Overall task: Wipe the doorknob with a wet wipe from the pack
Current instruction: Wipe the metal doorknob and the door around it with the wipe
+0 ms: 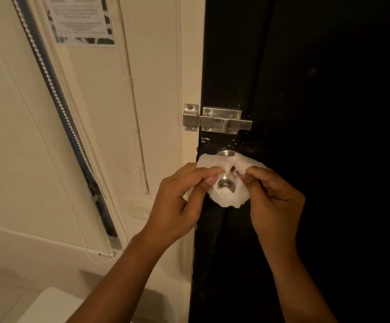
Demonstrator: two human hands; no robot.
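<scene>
Wet wipe (226,197) wrapped round doorknob (224,183), stem axis pointing out of dark door (306,89); left hand (180,201) pinching wipe at 9 o'clock, right hand (271,197) pinching at 3, equally near.

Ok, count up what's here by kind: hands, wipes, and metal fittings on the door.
Hands: 2, left hand and right hand, both pinching the wipe
Wipes: 1, white wet wipe wrapped around the knob
Metal fittings: 2, doorknob and slide bolt
Total: 5
</scene>
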